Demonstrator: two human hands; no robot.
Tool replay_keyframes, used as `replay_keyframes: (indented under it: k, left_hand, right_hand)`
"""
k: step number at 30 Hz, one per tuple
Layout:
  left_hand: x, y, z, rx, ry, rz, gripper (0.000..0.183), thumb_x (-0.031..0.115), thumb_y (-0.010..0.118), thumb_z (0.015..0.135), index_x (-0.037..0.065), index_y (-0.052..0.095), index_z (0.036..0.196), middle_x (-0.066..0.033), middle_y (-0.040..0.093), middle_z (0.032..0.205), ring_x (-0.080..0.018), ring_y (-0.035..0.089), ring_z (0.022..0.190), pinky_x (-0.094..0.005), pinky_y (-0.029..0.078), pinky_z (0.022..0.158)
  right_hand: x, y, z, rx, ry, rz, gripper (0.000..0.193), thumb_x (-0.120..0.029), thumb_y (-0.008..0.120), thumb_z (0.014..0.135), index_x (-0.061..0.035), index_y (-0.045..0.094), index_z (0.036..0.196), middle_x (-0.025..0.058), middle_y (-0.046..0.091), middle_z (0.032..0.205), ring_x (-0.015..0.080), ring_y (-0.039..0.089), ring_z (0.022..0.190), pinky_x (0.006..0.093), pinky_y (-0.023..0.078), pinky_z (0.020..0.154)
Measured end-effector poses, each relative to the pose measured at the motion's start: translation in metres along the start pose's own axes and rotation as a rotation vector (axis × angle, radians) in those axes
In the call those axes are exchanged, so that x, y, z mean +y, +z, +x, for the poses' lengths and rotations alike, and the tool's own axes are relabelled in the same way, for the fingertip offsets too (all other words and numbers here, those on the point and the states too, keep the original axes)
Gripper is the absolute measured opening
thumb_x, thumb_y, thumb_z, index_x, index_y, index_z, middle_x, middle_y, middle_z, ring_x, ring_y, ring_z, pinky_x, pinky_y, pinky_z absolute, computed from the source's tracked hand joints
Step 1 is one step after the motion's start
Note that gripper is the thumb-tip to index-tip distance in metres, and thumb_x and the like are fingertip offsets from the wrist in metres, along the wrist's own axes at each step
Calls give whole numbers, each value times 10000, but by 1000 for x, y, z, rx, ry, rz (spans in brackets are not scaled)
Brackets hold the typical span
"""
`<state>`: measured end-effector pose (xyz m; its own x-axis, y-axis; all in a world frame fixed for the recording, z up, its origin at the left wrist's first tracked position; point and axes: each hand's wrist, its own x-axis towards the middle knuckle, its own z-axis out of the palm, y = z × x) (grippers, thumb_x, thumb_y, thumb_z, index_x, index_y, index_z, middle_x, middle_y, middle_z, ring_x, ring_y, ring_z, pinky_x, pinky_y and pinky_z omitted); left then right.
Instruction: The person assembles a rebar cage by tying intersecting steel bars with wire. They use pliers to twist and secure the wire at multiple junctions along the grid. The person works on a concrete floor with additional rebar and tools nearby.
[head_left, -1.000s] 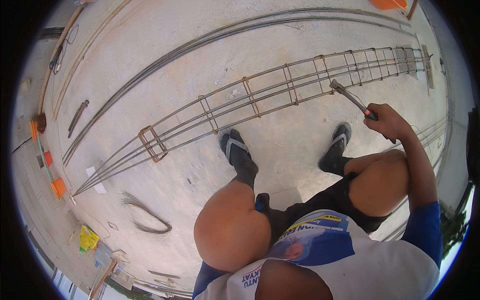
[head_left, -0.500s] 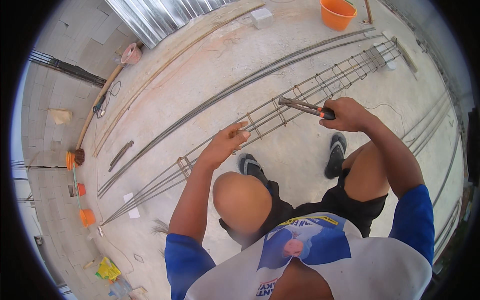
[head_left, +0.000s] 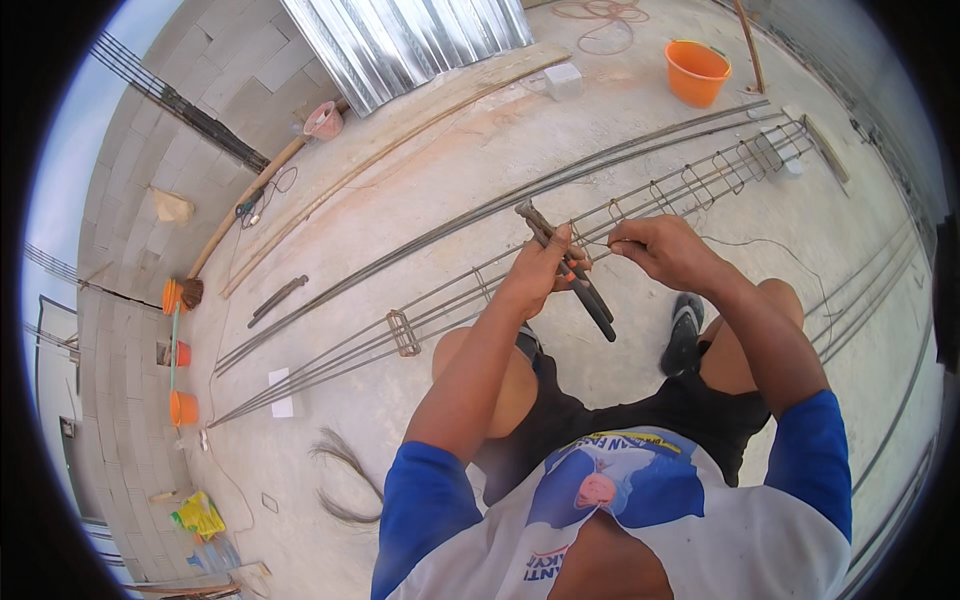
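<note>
In front of me a long rebar cage (head_left: pixel 766 153) lies slantwise, its thin bars carrying square stirrups. My left hand (head_left: pixel 540 272) is closed around a pair of pincers (head_left: pixel 594 304), held over the cage with the jaws up and the black handles pointing down. Just to the right, my right hand (head_left: pixel 664 250) is pinched at the cage's bars; whatever sits between its fingertips is too small to make out. A few loose stirrups (head_left: pixel 403 333) stand bunched on the bars further left.
Loose steel rods (head_left: pixel 480 204) lie beyond the cage. Thin binding wire (head_left: pixel 348 452) is spread on the floor at left. An orange bucket (head_left: pixel 698 73) stands at the far right, a corrugated metal sheet (head_left: pixel 410 40) at the back. A block wall (head_left: pixel 130 380) runs along the left.
The pincers have passed from my right hand to my left. My left hand has moved right along the cage, and my right hand, now pinched, has come to the bars. The view has shifted.
</note>
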<state>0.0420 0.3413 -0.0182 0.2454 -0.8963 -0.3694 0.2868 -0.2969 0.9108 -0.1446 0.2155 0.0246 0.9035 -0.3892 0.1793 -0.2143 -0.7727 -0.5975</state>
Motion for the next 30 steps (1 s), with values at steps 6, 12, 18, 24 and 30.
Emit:
replay_keyframes:
  k: [6,12,18,24,30]
  left_hand:
    - [6,-31,-25,27,-81,272,489,289,554,898,67,469,1325,-97,562,1240,-225,524,1097,-416,453,837]
    - [39,-87,-22,107,4,441,423,60,478,780,76,535,1199,-69,580,1186,-178,498,993,-341,427,720]
    - [0,-194,28,662,-59,496,404,246,514,861,-48,522,1138,-230,641,1065,-339,618,1004,-416,483,831]
    - [-126,-287,61,884,-379,794,485,287,563,824,-52,485,1163,-280,628,1089,-425,610,1042,-486,468,912]
    - [-244,-330,88,875,-468,870,470,254,594,797,-49,467,1133,-274,629,1071,-417,619,1029,-483,489,886]
  right_hand:
    - [-4,-8,4,187,102,-24,152,-154,568,943,-4,585,968,169,609,764,319,592,708,370,461,655]
    - [0,-13,13,249,74,58,179,-177,576,939,-1,604,955,159,608,743,276,565,656,365,449,637]
    - [42,-16,15,102,354,-118,242,-221,579,912,-3,636,1000,189,609,708,320,576,644,398,439,631]
    - [117,-4,-5,116,470,-151,175,-165,549,928,-2,602,961,174,569,645,286,540,574,391,419,586]
    - [128,29,7,-84,538,-160,142,-142,550,925,-6,586,941,201,579,661,355,574,614,419,424,587]
